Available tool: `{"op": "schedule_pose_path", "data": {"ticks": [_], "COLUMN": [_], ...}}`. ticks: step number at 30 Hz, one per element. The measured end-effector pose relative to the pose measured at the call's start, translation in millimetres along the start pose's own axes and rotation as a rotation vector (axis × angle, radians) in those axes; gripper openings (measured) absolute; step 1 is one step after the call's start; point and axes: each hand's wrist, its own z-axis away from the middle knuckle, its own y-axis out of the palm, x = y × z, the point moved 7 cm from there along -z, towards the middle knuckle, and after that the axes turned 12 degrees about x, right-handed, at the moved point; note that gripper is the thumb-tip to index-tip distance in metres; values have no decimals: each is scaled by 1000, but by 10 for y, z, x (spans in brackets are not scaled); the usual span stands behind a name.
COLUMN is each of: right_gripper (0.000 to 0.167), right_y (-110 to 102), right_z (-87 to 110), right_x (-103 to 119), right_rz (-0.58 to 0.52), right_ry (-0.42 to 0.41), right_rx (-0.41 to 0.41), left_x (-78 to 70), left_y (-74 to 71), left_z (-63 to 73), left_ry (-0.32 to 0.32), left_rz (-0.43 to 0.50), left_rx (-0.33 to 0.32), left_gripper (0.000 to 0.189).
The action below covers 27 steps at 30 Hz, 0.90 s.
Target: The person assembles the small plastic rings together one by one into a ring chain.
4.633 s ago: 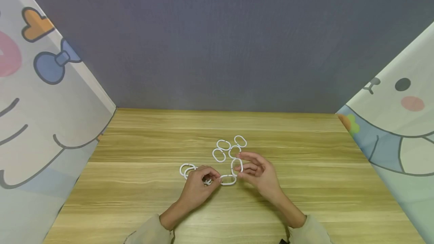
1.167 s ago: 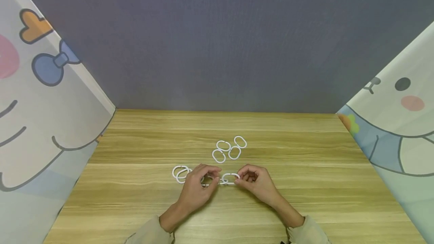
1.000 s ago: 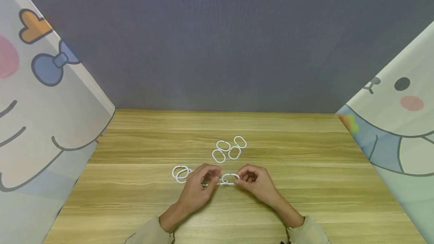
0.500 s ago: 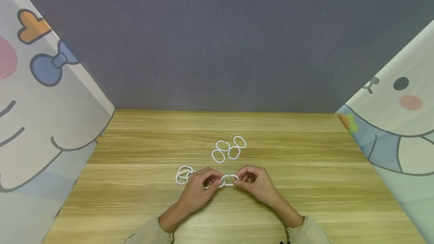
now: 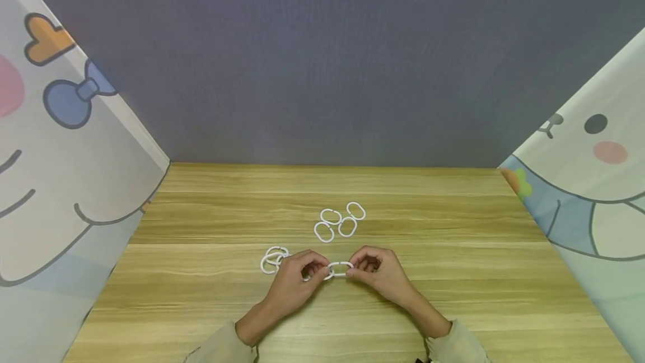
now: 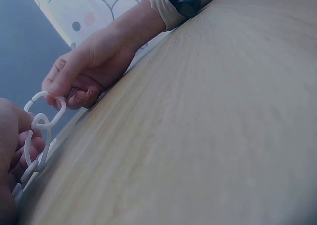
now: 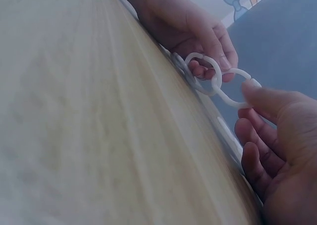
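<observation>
One end ring (image 5: 340,274) of a white chain (image 7: 217,81) is pinched by the right hand (image 5: 380,269); beside it, the chain is pinched by the left hand (image 5: 297,278). Four further rings (image 5: 341,221) are laid beyond both hands on one wooden table (image 5: 433,212).

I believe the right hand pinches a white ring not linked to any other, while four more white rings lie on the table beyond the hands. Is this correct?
Not quite: the white ring pinched by the right hand is linked through another ring at the left hand, as the right wrist view shows. Four more white rings do lie on the table beyond the hands.
</observation>
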Motion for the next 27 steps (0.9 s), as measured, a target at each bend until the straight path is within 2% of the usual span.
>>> {"op": "schedule_pose_path", "data": {"ticks": [5,9,15,27], "right_gripper": [4,6,5,17], "right_y": [-18,-65,-164,-386], "right_z": [-29,-56,-104,-250], "right_x": [20,13,-18,-65], "right_rz": [-15,-10,33,63], "right_ry": [-36,-53,-1,123], "right_rx": [8,-38,-135,-229], "left_x": [-10,-12,6,-3], "left_y": [-11,-15,-8,-14], "left_z": [-1,-2,-1,3], "left_ry": [16,16,18,8], "left_rz": [2,5,15,33], "left_rx": [-7,-9,-18,-9], "left_gripper": [9,8,9,8]}}
